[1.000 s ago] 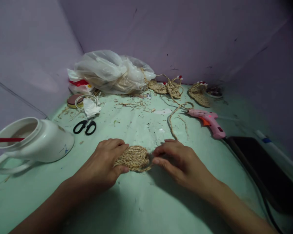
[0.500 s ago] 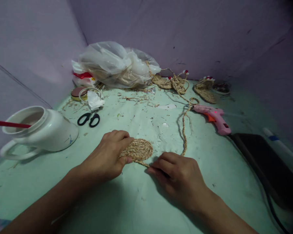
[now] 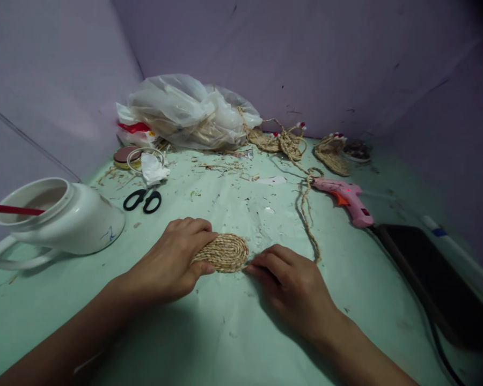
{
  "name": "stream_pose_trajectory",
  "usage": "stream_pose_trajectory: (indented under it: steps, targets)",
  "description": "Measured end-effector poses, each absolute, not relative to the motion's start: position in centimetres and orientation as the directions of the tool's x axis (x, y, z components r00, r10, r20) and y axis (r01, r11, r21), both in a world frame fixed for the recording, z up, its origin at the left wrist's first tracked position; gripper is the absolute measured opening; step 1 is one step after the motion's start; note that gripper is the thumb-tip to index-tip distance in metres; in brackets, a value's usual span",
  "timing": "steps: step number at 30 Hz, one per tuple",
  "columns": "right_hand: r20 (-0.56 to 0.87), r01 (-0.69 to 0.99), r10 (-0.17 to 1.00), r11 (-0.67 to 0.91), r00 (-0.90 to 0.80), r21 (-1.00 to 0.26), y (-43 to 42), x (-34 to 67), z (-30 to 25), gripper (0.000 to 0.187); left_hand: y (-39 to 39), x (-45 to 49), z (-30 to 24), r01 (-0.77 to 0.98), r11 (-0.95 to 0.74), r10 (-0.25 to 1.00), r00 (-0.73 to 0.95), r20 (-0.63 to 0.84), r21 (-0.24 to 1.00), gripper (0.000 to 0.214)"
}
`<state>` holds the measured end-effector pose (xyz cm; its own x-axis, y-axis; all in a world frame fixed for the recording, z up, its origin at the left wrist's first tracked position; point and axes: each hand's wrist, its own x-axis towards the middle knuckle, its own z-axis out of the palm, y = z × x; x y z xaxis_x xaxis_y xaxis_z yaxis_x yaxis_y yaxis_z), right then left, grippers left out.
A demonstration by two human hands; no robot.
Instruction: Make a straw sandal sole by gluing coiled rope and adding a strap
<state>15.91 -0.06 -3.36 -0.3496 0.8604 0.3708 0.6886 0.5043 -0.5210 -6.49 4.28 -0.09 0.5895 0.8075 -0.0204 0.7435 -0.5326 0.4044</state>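
Head view: the right hand (image 3: 292,276), fingertips pinched on tan braided straw cord (image 3: 315,246), now sits closer beside the flat oval tan straw coil (image 3: 227,253); the longer loose strand visible half a second ago is taken up (contact unclear). The left hand (image 3: 181,254) grips the coil's left end on the pale-green table (image 3: 233,343).

Left hand (image 3: 183,257) and right hand (image 3: 295,281): bare, fingers slender. Left forearm (image 3: 121,300), toward 8 o'clock: bare; pale thin streak (image 3: 88,362) near its lower edge, nature unclear. Right forearm (image 3: 358,346), between 4 and 5 o'clock: bare, slim, narrowing toward the wrist.
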Motion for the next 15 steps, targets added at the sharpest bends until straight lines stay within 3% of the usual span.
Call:
stream_pose_trajectory:
  steps: [10, 15]
  targets:
    - [0.337, 0.661, 0.906, 0.417, -0.254, -0.624, 0.34, 15.70, -3.41, 0.013, 4.29, -6.68, -0.37, 0.729, -0.558, 0.796, 0.605, 0.008, 0.396, 0.036]
    - [0.315, 0.732, 0.919, 0.381, -0.235, -0.565, 0.46, 15.84, -3.22, 0.011, 4.37, -6.64, -0.54, 0.728, -0.544, 0.800, 0.601, -0.006, 0.417, 0.035]
